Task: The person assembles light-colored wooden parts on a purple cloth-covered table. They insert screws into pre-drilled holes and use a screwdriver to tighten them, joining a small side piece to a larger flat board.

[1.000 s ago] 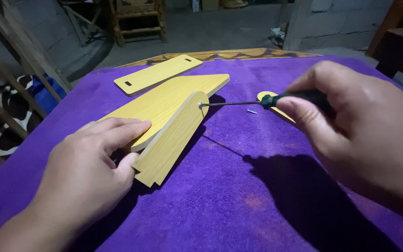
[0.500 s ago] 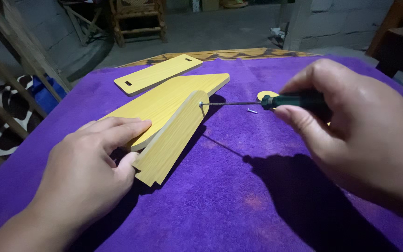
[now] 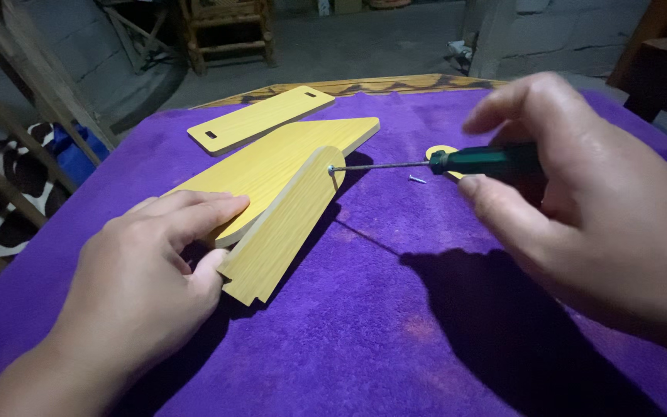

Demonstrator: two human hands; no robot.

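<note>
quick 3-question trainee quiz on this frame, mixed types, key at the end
1. True or false: the right hand holds a green-handled screwdriver.
2. What does the screwdriver tip meet? A) the purple cloth B) a screw in the rounded end of the upright board C) the slotted board
3. Fill in: the left hand steadies the upright board against the flat ____ board.

Key: 1 true. 2 B. 3 yellow. A loose screw and a small disc lie on the cloth near the shaft.

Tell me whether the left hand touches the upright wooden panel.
Touching: the head view shows the left hand with its thumb pressed against the upright wooden panel.
</note>
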